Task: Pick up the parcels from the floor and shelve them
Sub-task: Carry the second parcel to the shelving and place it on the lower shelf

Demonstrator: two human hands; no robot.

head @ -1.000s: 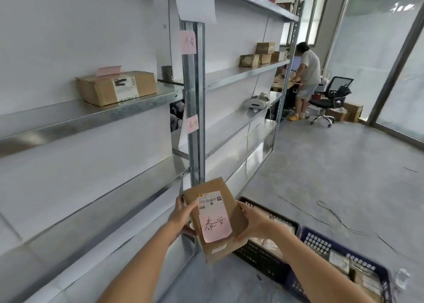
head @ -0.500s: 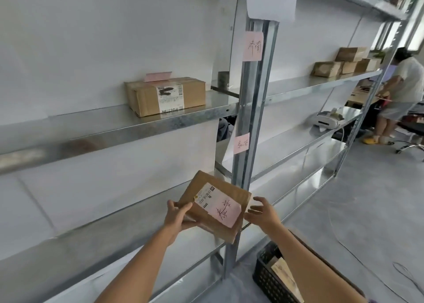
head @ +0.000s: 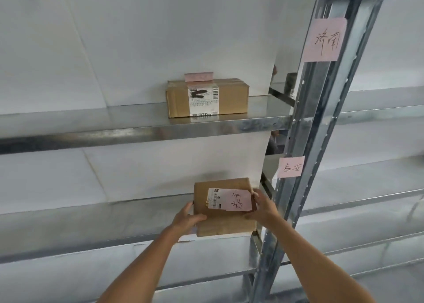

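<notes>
Parcel (head: 223, 220) on lower shelf (head: 91, 220), left hand (head: 187, 217), right hand (head: 263, 207), fingers pressing its sides

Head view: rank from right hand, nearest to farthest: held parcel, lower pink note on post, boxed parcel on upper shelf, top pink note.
From the right hand:
1. Held parcel, touching it, to its left.
2. Lower pink note, just above right on the post.
3. Boxed parcel, upper shelf, above left.
4. Top pink note, high on the post.

Parcel storeroom: steel shelving (head: 146, 130), labelled cartons (head: 206, 98) (handwritten pink destination tags (head: 324, 39)).
</notes>
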